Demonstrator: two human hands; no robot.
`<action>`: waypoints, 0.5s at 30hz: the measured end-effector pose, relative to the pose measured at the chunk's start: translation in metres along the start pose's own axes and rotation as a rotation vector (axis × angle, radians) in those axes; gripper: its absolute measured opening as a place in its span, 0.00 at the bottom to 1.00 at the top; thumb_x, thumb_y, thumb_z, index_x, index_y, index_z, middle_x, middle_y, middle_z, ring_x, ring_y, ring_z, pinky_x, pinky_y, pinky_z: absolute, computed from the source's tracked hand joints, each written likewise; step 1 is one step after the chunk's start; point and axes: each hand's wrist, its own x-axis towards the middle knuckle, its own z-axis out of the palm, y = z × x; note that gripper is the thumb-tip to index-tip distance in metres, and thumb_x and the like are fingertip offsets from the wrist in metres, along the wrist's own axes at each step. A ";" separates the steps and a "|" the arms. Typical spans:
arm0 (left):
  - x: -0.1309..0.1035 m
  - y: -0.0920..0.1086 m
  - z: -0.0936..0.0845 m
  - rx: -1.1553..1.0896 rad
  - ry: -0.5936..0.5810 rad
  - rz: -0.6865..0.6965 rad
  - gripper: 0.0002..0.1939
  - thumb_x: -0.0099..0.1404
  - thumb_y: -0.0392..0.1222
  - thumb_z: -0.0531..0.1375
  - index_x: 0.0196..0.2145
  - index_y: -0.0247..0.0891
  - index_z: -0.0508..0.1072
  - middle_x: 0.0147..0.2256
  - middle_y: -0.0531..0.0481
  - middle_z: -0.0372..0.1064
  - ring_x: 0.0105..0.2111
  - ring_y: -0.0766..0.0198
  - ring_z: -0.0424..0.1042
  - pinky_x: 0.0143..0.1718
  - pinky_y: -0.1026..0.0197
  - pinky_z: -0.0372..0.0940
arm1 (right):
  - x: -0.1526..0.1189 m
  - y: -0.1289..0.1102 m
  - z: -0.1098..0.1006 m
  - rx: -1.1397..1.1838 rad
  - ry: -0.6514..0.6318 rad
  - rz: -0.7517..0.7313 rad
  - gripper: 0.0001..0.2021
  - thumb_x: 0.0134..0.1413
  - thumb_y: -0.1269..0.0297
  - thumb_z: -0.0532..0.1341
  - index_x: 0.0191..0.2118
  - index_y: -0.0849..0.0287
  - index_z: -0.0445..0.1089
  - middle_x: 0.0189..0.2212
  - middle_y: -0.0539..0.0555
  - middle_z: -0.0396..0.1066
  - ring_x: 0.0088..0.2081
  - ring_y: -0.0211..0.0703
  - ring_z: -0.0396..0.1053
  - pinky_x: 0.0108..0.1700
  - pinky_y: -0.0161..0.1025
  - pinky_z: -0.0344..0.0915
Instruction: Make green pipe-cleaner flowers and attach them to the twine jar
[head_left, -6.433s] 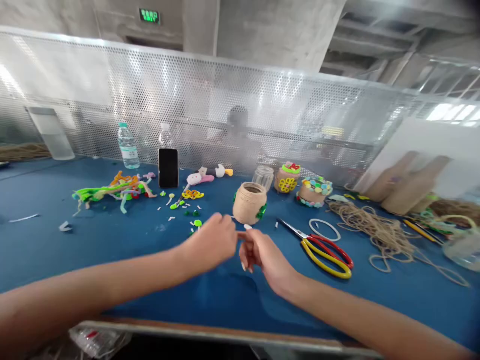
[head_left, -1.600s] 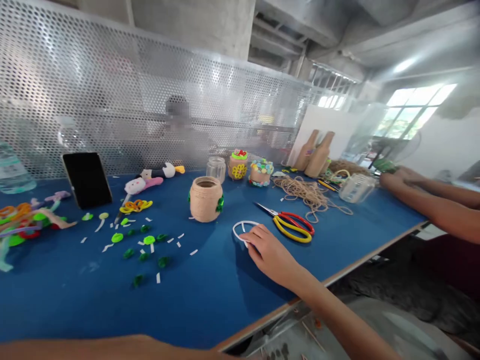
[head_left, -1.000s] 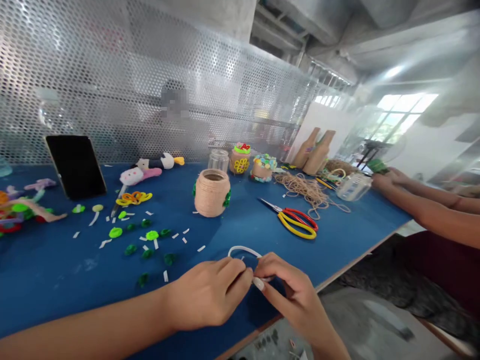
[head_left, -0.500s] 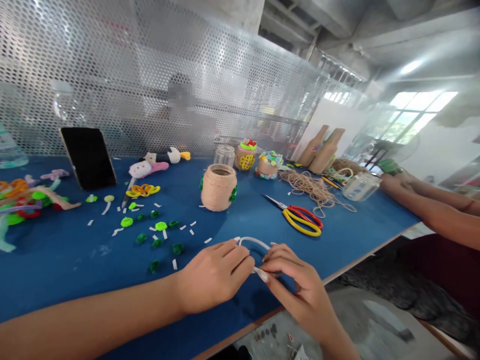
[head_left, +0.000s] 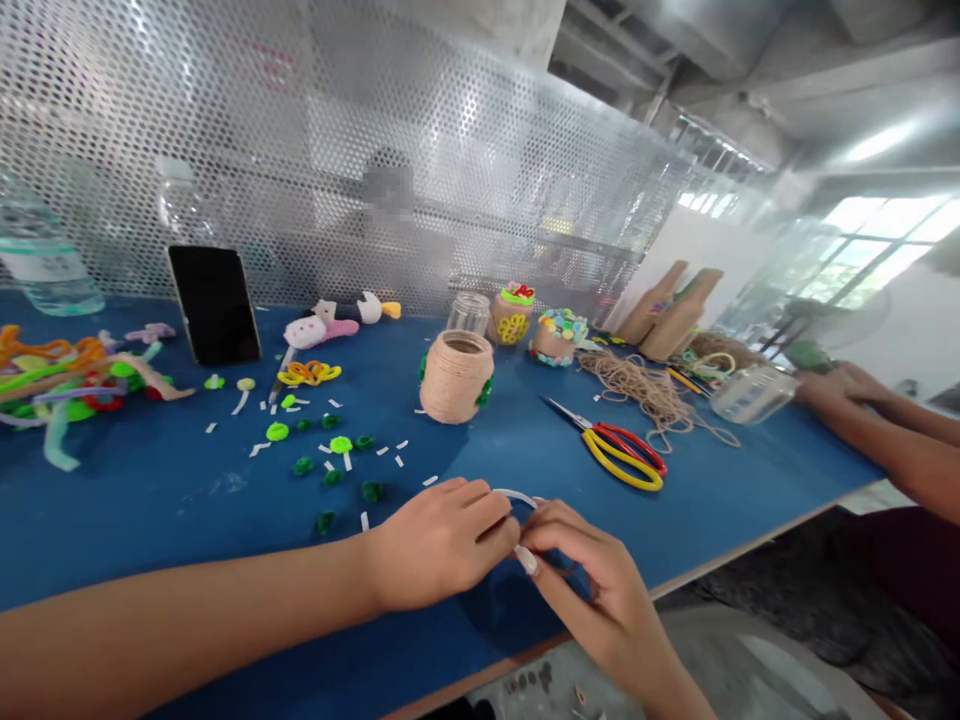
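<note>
Pinching a thin white loop (head_left: 516,494) – left hand (head_left: 442,540) and right hand (head_left: 592,580) both closed on it; mostly hidden by fingers, just above the blue table (head_left: 187,500).

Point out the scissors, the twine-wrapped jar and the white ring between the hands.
scissors (head_left: 625,458): head view, on the yellow and red handles.
twine-wrapped jar (head_left: 455,378): head view, middle of its wrapped body.
white ring (head_left: 517,494): head view, exposed arc above the fingers.

No legible text anywhere, the water bottle (head_left: 45,262) label too blurred to read.
</note>
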 end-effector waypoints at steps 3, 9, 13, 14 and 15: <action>-0.004 -0.005 0.003 -0.020 -0.005 -0.020 0.12 0.70 0.32 0.46 0.37 0.32 0.68 0.33 0.47 0.68 0.30 0.63 0.66 0.31 0.61 0.65 | -0.001 0.005 -0.006 -0.001 -0.037 0.004 0.09 0.59 0.70 0.55 0.27 0.59 0.65 0.25 0.50 0.65 0.30 0.39 0.64 0.48 0.44 0.61; -0.005 -0.008 0.004 0.049 0.040 -0.162 0.12 0.69 0.30 0.47 0.45 0.35 0.67 0.38 0.46 0.67 0.33 0.60 0.67 0.29 0.60 0.65 | -0.007 0.021 -0.022 -0.018 -0.054 0.031 0.07 0.60 0.69 0.55 0.31 0.58 0.67 0.28 0.49 0.67 0.32 0.39 0.67 0.55 0.44 0.56; -0.002 0.000 0.000 0.079 0.088 -0.024 0.12 0.69 0.34 0.50 0.49 0.37 0.65 0.39 0.47 0.68 0.32 0.61 0.66 0.27 0.60 0.62 | -0.004 0.015 -0.011 -0.074 -0.006 -0.063 0.06 0.57 0.73 0.56 0.31 0.58 0.68 0.29 0.50 0.69 0.34 0.39 0.68 0.52 0.40 0.60; -0.002 0.000 -0.001 0.063 0.094 0.005 0.10 0.69 0.34 0.49 0.45 0.35 0.68 0.37 0.47 0.68 0.30 0.61 0.65 0.26 0.60 0.61 | -0.002 0.013 -0.008 -0.078 -0.009 -0.076 0.06 0.56 0.73 0.56 0.31 0.58 0.68 0.28 0.50 0.69 0.33 0.39 0.68 0.50 0.40 0.62; -0.001 0.000 -0.002 0.051 0.098 0.024 0.10 0.69 0.34 0.49 0.40 0.33 0.70 0.33 0.47 0.68 0.29 0.61 0.64 0.25 0.60 0.60 | -0.001 0.011 -0.004 -0.080 -0.015 -0.076 0.06 0.56 0.73 0.56 0.30 0.58 0.68 0.27 0.51 0.69 0.33 0.40 0.69 0.48 0.39 0.64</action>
